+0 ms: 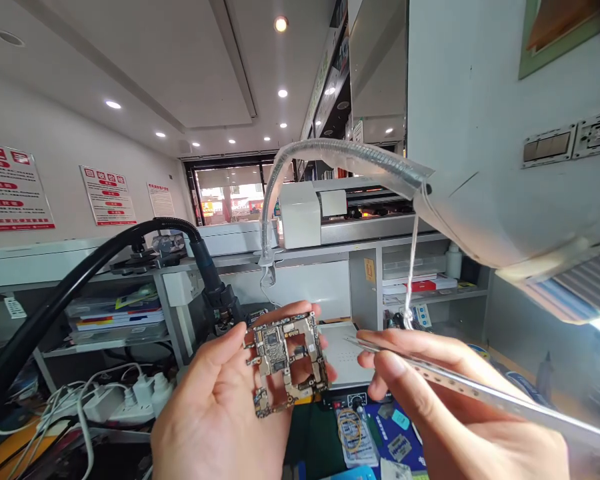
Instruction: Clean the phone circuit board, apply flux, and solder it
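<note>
My left hand [220, 393] holds a small phone circuit board [274, 353] up in front of me, gripped at its edges between thumb and fingers. Chips and metal shields cover the board, and it has open cut-outs through which my fingers show. To the right, my right hand [430, 393] is closed around metal tweezers [445, 383], which run from the lower right toward the board. The tips of the tweezers point left and stay a short way apart from the board's right edge.
A black flexible hose [95, 260] arches in from the left. A clear-sleeved gooseneck [330, 147] curves overhead toward a lamp [570, 280] at right. White plugs and cables [135, 400] crowd the lower left. Below lie a dark green mat [310, 440] and a bagged yellow wire coil [350, 430].
</note>
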`<state>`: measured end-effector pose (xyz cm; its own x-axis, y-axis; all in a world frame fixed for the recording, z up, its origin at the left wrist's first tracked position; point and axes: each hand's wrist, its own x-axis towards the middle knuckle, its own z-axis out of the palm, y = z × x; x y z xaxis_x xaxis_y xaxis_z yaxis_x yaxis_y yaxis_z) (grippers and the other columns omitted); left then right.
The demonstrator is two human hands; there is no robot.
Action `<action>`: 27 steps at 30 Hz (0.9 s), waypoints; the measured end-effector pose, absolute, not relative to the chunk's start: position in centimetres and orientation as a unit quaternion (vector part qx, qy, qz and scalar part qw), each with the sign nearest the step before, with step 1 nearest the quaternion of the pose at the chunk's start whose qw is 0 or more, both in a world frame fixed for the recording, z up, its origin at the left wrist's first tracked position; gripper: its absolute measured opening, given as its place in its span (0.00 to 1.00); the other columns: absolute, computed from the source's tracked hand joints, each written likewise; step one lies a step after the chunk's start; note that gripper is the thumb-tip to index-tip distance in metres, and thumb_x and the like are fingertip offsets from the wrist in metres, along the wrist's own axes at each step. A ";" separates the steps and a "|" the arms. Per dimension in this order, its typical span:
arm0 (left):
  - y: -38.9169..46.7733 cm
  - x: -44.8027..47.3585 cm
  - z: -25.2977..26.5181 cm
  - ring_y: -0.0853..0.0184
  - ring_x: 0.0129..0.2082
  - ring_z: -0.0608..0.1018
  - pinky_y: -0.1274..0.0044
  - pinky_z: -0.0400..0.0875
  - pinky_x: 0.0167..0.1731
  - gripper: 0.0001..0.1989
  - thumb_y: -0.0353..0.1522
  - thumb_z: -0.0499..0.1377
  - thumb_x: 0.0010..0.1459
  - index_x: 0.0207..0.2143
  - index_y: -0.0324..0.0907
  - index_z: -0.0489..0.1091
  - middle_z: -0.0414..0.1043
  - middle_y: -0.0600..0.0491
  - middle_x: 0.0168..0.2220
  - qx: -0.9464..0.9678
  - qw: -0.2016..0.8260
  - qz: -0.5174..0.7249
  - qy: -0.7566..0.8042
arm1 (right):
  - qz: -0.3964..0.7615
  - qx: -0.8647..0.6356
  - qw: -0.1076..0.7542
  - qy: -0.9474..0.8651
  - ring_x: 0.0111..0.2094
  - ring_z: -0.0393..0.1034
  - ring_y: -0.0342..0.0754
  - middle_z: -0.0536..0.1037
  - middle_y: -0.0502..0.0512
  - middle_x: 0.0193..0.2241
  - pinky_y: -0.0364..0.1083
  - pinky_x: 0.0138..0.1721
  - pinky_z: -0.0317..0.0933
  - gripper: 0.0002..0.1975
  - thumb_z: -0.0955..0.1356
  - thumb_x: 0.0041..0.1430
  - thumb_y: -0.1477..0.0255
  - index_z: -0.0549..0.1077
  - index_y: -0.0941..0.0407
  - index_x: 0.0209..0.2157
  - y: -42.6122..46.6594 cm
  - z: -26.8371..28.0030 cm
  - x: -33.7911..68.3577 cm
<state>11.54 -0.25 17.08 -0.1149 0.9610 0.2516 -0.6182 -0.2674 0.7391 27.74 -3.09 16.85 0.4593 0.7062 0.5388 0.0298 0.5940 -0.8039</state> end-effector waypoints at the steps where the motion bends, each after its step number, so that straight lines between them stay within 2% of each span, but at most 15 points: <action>1: -0.2 11.6 17.5 0.52 0.42 0.85 0.63 0.83 0.35 0.07 0.29 0.63 0.56 0.36 0.50 0.78 0.84 0.53 0.38 0.368 0.556 0.706 0.238 | 0.289 -0.380 0.739 -0.475 0.31 0.81 0.51 0.85 0.52 0.31 0.42 0.29 0.75 0.09 0.79 0.47 0.62 0.85 0.46 0.32 -2.8 17.1 27.9; 4: 0.1 12.2 18.5 0.52 0.38 0.85 0.61 0.83 0.36 0.06 0.32 0.65 0.54 0.36 0.49 0.78 0.84 0.51 0.40 0.382 0.571 0.681 0.254 | 0.442 -0.316 0.698 -0.466 0.24 0.75 0.44 0.83 0.53 0.27 0.39 0.24 0.70 0.11 0.79 0.48 0.61 0.85 0.51 0.33 -2.3 17.8 28.5; 8: 0.2 13.0 19.4 0.51 0.34 0.85 0.59 0.83 0.34 0.10 0.38 0.64 0.55 0.37 0.44 0.79 0.84 0.46 0.38 0.380 0.617 0.634 0.269 | 0.525 -0.274 0.662 -0.459 0.23 0.70 0.41 0.78 0.50 0.21 0.39 0.26 0.67 0.10 0.79 0.51 0.63 0.84 0.54 0.31 -2.1 18.2 29.0; 11: -0.1 13.4 20.1 0.49 0.35 0.84 0.59 0.82 0.33 0.16 0.40 0.58 0.59 0.36 0.38 0.81 0.82 0.41 0.34 0.357 0.698 0.572 0.241 | 0.548 -0.260 0.654 -0.452 0.25 0.71 0.42 0.79 0.50 0.23 0.40 0.27 0.66 0.08 0.78 0.52 0.65 0.84 0.54 0.32 -2.2 18.2 29.2; 14: -0.4 13.4 20.4 0.51 0.33 0.84 0.61 0.82 0.32 0.19 0.39 0.54 0.62 0.36 0.35 0.81 0.82 0.39 0.34 0.355 0.729 0.547 0.208 | 0.578 -0.249 0.637 -0.446 0.26 0.75 0.43 0.82 0.51 0.27 0.42 0.30 0.67 0.07 0.78 0.53 0.66 0.84 0.53 0.33 -2.1 18.2 29.4; 17: -0.4 13.3 20.2 0.54 0.31 0.83 0.65 0.81 0.32 0.19 0.38 0.55 0.63 0.38 0.33 0.81 0.82 0.38 0.35 0.363 0.726 0.548 0.202 | 0.580 -0.258 0.630 -0.447 0.27 0.76 0.44 0.82 0.51 0.27 0.43 0.33 0.67 0.07 0.78 0.53 0.66 0.84 0.53 0.34 -1.9 18.2 29.5; 22: 0.1 13.3 19.5 0.57 0.29 0.82 0.68 0.80 0.28 0.16 0.35 0.57 0.62 0.39 0.32 0.81 0.81 0.37 0.37 0.378 0.729 0.542 0.177 | 0.549 -0.274 0.632 -0.474 0.27 0.74 0.45 0.81 0.51 0.27 0.45 0.33 0.69 0.07 0.78 0.53 0.65 0.84 0.54 0.32 -2.0 18.3 29.3; 25: 0.2 13.4 19.4 0.55 0.31 0.82 0.64 0.82 0.32 0.15 0.35 0.57 0.61 0.37 0.32 0.81 0.81 0.38 0.38 0.358 0.731 0.550 0.186 | 0.547 -0.263 0.628 -0.486 0.26 0.74 0.45 0.81 0.51 0.27 0.45 0.31 0.68 0.08 0.76 0.56 0.65 0.83 0.55 0.31 -1.9 18.4 29.3; 27: 0.2 13.5 19.5 0.58 0.34 0.83 0.67 0.82 0.36 0.14 0.34 0.57 0.61 0.34 0.34 0.81 0.81 0.40 0.39 0.328 0.739 0.559 0.184 | 0.557 -0.259 0.626 -0.481 0.27 0.73 0.45 0.81 0.53 0.29 0.45 0.32 0.69 0.09 0.75 0.58 0.64 0.82 0.56 0.30 -1.8 18.3 29.3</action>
<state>13.49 0.16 19.51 0.3070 0.9470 0.0943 -0.7050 0.1597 0.6910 29.26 -1.77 18.32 -0.0822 0.9457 0.3145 -0.4483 0.2467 -0.8592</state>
